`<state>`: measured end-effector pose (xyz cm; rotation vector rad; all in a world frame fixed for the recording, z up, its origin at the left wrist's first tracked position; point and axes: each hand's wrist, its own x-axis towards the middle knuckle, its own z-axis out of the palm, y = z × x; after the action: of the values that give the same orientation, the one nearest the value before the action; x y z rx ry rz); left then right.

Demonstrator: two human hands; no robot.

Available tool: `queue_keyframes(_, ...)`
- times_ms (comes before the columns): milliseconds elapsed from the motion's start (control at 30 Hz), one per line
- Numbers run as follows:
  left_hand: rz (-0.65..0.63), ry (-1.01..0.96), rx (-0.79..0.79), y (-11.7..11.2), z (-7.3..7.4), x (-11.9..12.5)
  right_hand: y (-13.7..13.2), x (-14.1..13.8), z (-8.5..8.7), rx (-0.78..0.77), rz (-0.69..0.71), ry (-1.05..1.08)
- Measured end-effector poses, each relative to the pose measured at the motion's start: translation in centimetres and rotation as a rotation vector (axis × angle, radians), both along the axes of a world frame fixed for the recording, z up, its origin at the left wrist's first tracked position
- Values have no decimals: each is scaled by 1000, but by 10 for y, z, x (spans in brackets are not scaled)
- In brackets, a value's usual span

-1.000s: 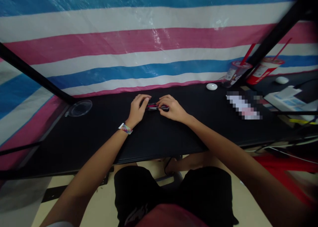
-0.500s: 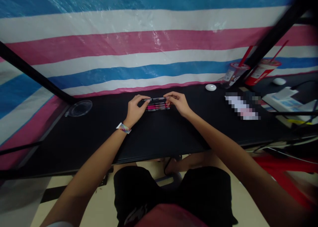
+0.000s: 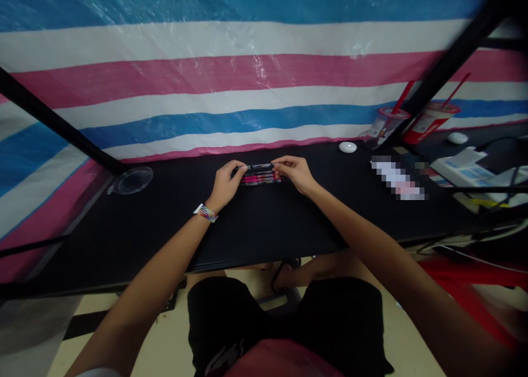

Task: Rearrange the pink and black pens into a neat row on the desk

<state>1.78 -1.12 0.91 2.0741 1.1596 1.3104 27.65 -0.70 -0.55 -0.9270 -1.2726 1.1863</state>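
Near the middle of the black table, my left hand [image 3: 228, 179] and my right hand [image 3: 295, 172] pinch the two ends of a dark pen [image 3: 259, 166] between thumb and fingers. It lies crosswise, at the far side of a row of several pens [image 3: 260, 178] with pink and dark barrels. These rest side by side on the table, parallel to the held pen. My fingertips partly cover the pen ends. Whether the held pen touches the table or the row, I cannot tell. A multicoloured band circles my left wrist.
The black table [image 3: 165, 223] backs onto a striped plastic sheet [image 3: 256, 69]. A clear round lid [image 3: 132, 180] lies to the left. On the right are a white oval object [image 3: 347, 147], a clear cup [image 3: 384, 127] and a red cup [image 3: 431, 123] with straws, a blurred-out item, and white boxes.
Both hands stay closed on the pen ends, with the pen still beyond the row. The view has shifted slightly; the hands have barely moved.
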Motion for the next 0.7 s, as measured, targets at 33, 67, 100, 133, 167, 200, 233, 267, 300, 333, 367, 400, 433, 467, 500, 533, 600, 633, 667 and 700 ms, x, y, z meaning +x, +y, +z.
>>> queue_keyframes(33,-2,9,4,0,1,0,0,0,0,0,1,10)
queue_keyframes(67,-4,19,9,-1,2,0,-1,0,0,-2,2,23)
queue_keyframes(100,-8,28,16,-1,2,0,-1,0,1,-6,3,36)
queue_keyframes(133,-13,39,23,-1,3,0,-1,0,1,-13,5,48)
queue_keyframes(167,-15,51,32,-2,3,0,-1,0,2,-25,7,59)
queue_keyframes(200,-18,66,41,-1,3,0,-1,-1,2,-38,8,73)
queue_keyframes(233,-21,82,53,-1,2,0,-1,-1,2,-52,5,90)
queue_keyframes(267,-26,95,70,-1,1,1,-1,-1,2,-66,0,108)
queue_keyframes(300,-32,103,94,0,0,1,-1,-1,3,-78,-6,125)
queue_keyframes(333,-39,107,125,0,-1,1,-1,-1,3,-90,-13,141)
queue_keyframes(367,-50,111,160,1,-1,1,-2,0,3,-100,-19,151)
queue_keyframes(400,-61,118,194,1,-2,1,-2,-1,3,-110,-21,153)
queue_keyframes(433,-72,127,224,1,-2,0,-2,-1,3,-120,-18,147)
queue_keyframes(467,-81,141,246,1,-2,-1,-2,-1,3,-126,-13,137)
queue_keyframes(500,-92,160,262,1,-2,-2,-2,-1,3,-129,-7,127)
queue_keyframes(533,-102,181,273,1,-1,-4,-3,-1,2,-129,0,118)
queue_keyframes(600,-121,217,287,1,0,-7,-3,-2,1,-112,12,110)
queue_keyframes(633,-130,233,291,1,1,-9,-3,-2,0,-100,18,112)
queue_keyframes(667,-139,247,292,1,1,-11,-2,-2,-1,-87,23,117)
queue_keyframes(700,-147,257,291,1,2,-12,-2,-2,-2,-75,28,121)
